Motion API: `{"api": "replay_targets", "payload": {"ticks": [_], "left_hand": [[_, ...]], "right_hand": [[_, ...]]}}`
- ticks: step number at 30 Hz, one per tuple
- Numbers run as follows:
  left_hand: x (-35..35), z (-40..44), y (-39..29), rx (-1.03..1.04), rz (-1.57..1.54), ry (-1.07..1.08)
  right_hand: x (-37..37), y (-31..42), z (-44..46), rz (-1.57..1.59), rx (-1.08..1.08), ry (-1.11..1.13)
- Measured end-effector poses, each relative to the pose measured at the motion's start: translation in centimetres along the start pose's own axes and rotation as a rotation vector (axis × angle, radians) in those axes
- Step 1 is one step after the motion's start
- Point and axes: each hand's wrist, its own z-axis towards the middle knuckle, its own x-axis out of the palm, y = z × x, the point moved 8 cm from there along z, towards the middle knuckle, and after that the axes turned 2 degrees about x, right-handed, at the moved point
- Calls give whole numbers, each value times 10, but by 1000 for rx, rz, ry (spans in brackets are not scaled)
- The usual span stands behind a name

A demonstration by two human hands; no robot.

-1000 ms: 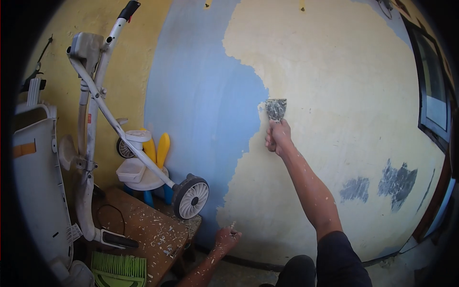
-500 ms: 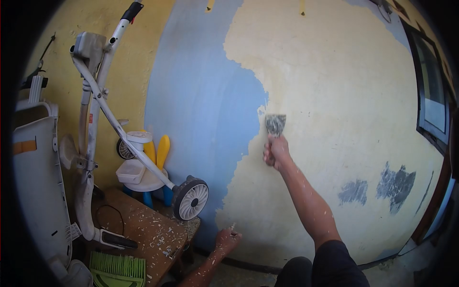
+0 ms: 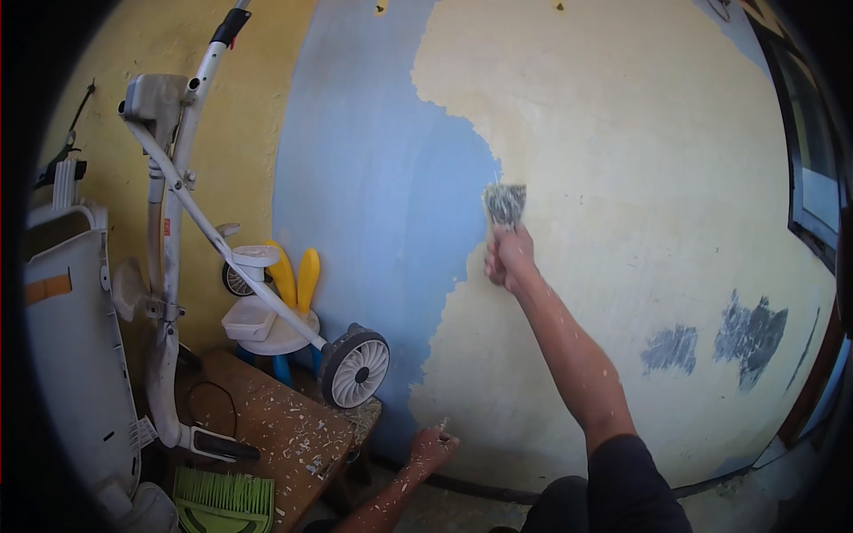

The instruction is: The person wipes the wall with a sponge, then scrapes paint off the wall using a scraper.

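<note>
My right hand (image 3: 510,258) is closed round the handle of a paint scraper (image 3: 506,206). The scraper's broad blade, smeared with pale residue, points up against the wall where the blue paint (image 3: 373,178) meets the cream surface (image 3: 622,195). That border is ragged, with small flakes near the blade. Lower down, my left hand (image 3: 434,449) is held in front of the base of the wall with its fingers curled in. A pale flake shows at its fingertips; whatever it grips is too small to make out. Paint chips cling to both forearms.
At left, a brown wooden table (image 3: 258,404) carries scattered paint chips. A white folded frame with a wheel (image 3: 355,366) leans over it, beside a small stool (image 3: 283,336). A green broom head (image 3: 224,497) lies below. A window (image 3: 813,169) is at right.
My right hand has pushed the scraper upward and slightly left along the paint border, where flakes now show at the blade. My left hand stays low, and the view has shifted slightly.
</note>
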Motion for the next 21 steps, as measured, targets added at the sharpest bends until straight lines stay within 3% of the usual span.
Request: {"api": "replay_targets", "payload": {"ticks": [4, 6, 8, 10, 11, 13, 14, 16, 17, 18, 20, 21], "left_hand": [[5, -4, 6, -35, 25, 4], [-7, -1, 4, -123, -61, 31], [-6, -1, 12, -169, -96, 32], [0, -7, 10, -219, 115, 291], [-4, -6, 2, -237, 127, 296], [9, -6, -16, -544, -828, 255], [17, 2, -20, -557, -818, 244], [18, 34, -39, -313, -794, 35], [20, 41, -49, -317, -788, 24], [18, 47, -63, -301, -730, 2], [23, 57, -72, -289, -658, -27], [30, 61, -70, -289, -675, -32]], "right_hand": [[9, -15, -14, 195, 120, -29], [-14, -70, -52, 35, 279, 177], [-48, -118, -101, -255, 349, 190], [-85, -155, -131, -542, 280, 162], [-94, -164, -145, -527, 294, 171], [-98, -182, -169, -600, 351, 307], [-101, -195, -175, -587, 357, 320], [-102, -197, -173, -780, 98, 368], [-100, -200, -177, -709, 283, 380], [-103, -212, -173, -703, 278, 391], [-97, -210, -174, -724, -187, 385], [-100, -215, -176, -711, -189, 388]]}}
